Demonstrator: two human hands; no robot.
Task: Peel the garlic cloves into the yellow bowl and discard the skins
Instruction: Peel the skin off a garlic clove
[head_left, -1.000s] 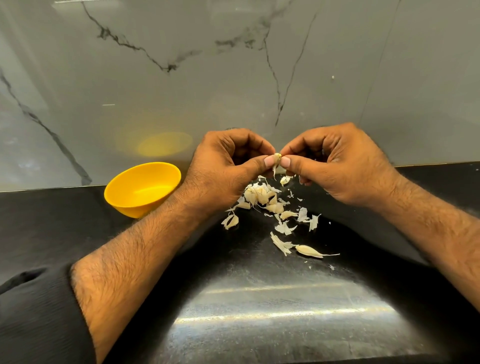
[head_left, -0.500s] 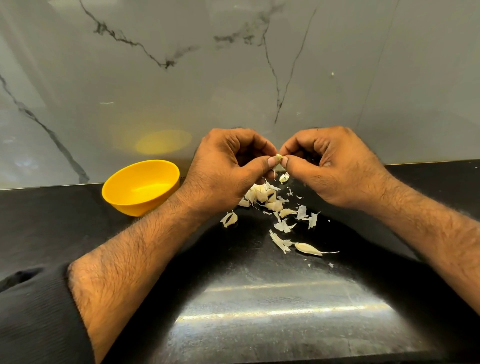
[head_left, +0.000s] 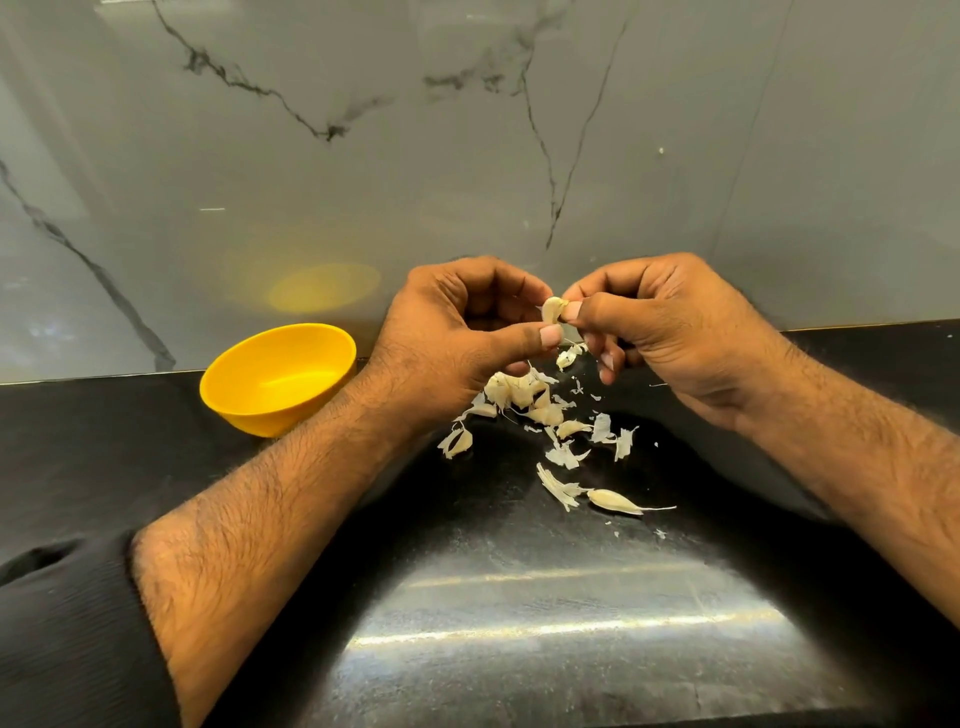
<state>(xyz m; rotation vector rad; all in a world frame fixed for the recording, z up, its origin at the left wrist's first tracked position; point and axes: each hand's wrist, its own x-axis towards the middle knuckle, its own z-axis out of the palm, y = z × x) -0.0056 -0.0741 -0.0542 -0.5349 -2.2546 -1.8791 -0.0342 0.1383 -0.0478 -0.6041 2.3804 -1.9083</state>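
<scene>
Two hands meet above a black surface (head_left: 519, 649), sharing one garlic clove (head_left: 554, 309) between them. The left hand (head_left: 457, 343) pinches the clove from below with thumb and curled fingers, and the right hand (head_left: 670, 332) grips its upper end between thumb and forefinger, the other fingers curled beneath. Directly under the hands lies a heap of garlic cloves and skins (head_left: 524, 392), partly hidden by the left wrist. Loose papery skins (head_left: 563, 457) are scattered toward the near side, and a single unpeeled clove (head_left: 613, 501) with a thin tail lies nearest the camera, just beside a torn strip of skin. The yellow bowl (head_left: 280, 379) stands to the left of the left forearm, near the grey marble backsplash (head_left: 467, 156), which carries its yellow reflection; no clove shows in the visible part of the bowl. A dark sleeve (head_left: 67, 634) covers the left arm at the lower left corner.
</scene>
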